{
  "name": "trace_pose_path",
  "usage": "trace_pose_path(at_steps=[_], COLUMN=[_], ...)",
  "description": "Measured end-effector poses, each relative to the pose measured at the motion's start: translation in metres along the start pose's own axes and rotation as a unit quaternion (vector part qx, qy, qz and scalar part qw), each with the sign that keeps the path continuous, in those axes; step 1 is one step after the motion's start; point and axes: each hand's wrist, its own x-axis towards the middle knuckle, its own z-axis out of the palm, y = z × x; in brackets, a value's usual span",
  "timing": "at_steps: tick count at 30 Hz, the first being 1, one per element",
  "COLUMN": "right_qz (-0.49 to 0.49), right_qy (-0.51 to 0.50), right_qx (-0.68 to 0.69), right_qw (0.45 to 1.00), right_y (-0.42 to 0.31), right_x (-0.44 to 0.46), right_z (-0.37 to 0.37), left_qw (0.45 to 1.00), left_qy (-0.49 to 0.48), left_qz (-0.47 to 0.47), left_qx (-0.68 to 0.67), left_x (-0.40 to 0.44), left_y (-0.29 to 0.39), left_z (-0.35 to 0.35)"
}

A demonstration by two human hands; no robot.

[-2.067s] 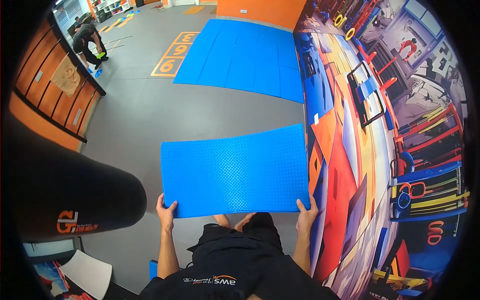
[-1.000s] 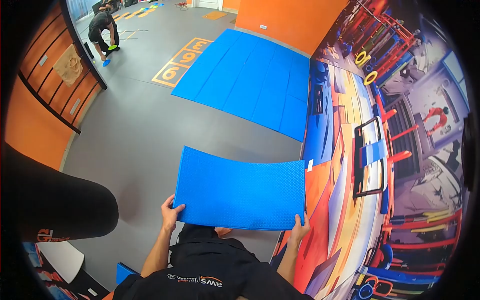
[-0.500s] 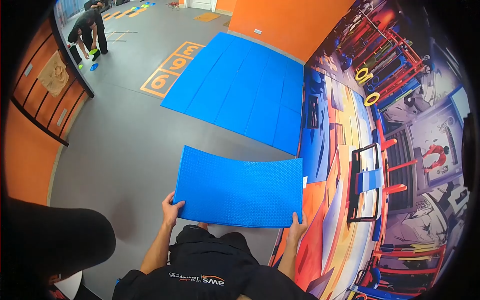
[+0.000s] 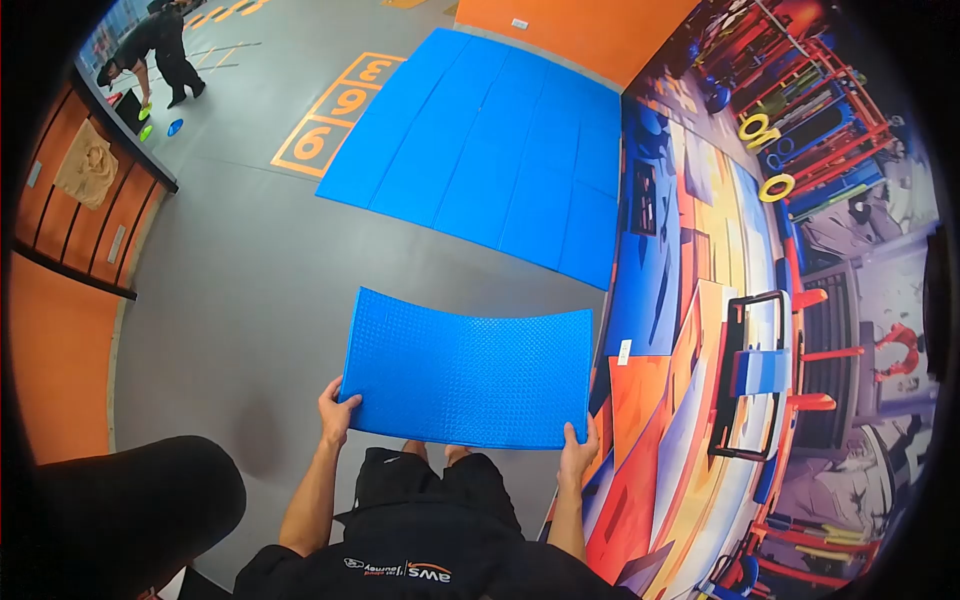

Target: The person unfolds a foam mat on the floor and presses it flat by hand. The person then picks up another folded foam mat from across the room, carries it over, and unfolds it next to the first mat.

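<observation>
A blue textured foam mat (image 4: 468, 370) is held out in front of my body, its long far edge sagging in the middle. My left hand (image 4: 337, 412) grips its lower left corner, thumb on top and fingers underneath. At the lower right corner, my right hand (image 4: 578, 447) clasps the edge the same way. Farther ahead, several blue mats (image 4: 480, 150) lie side by side on the grey floor, apart from the one I hold.
Orange numbered squares (image 4: 340, 115) mark the floor beside the laid mats. On the right runs a mural wall (image 4: 690, 300). A black rounded shape (image 4: 150, 510) fills the lower left. Far left, a person (image 4: 155, 55) bends over coloured discs (image 4: 176, 127).
The view has shifted, and the laid mats appear slightly higher and closer. I still hold the mat by both corners. The distant person has bent lower.
</observation>
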Motion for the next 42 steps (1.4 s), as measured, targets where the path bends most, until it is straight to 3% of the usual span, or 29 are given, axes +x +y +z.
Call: trace_pose_path(at_steps=[5,8,11,15,18,22,26,29,30,33,34,37,42], right_qz=[0.068,0.058,0.029,0.087,0.046,0.146,0.186,0.144,0.125,0.097,0.067,0.095,0.188], right_qy=[-0.069,-0.097,-0.143,-0.1,-0.067,-0.096,-0.078,-0.063,-0.093,-0.031,-0.052,-0.04,0.077], right_qx=[-0.003,-0.092,-0.098,-0.028,-0.031,0.096,0.116,0.084,-0.011,-0.29,-0.275,-0.339,-0.406], right_qw=[0.995,0.989,0.984,0.991,0.996,0.98,0.972,0.984,0.988,0.952,0.958,0.935,0.891], right_y=[0.033,0.1,0.165,0.223,0.292,0.353,0.41,0.448,0.459,0.489,0.522,0.541,0.585], right_x=[0.037,0.057,0.086,0.137,0.183,0.249,0.294,0.319,0.33,0.37,0.392,0.446,0.498], right_z=[0.043,0.094,0.136,0.194,0.231,0.264,0.292,0.318,0.322,0.345,0.349,0.374,0.43], left_qw=[0.998,0.99,0.966,0.96,0.95,0.92,0.886,0.871,0.867,0.839,0.835,0.83,0.84], left_qy=[0.025,0.052,0.097,0.125,0.102,0.082,0.108,0.101,0.093,0.15,0.151,0.129,0.031], left_qz=[0.01,-0.009,-0.01,0.03,0.013,0.061,0.121,0.146,0.145,0.048,0.029,-0.002,-0.002], left_qx=[0.065,0.133,0.239,0.249,0.294,0.378,0.435,0.459,0.467,0.52,0.528,0.543,0.542], left_x=[0.022,0.06,0.102,0.185,0.222,0.272,0.324,0.369,0.38,0.405,0.409,0.437,0.499], left_y=[-0.048,-0.08,-0.122,-0.232,-0.263,-0.315,-0.367,-0.399,-0.408,-0.427,-0.431,-0.445,-0.476], left_z=[0.026,0.049,0.081,0.091,0.125,0.17,0.202,0.22,0.227,0.247,0.252,0.266,0.273])
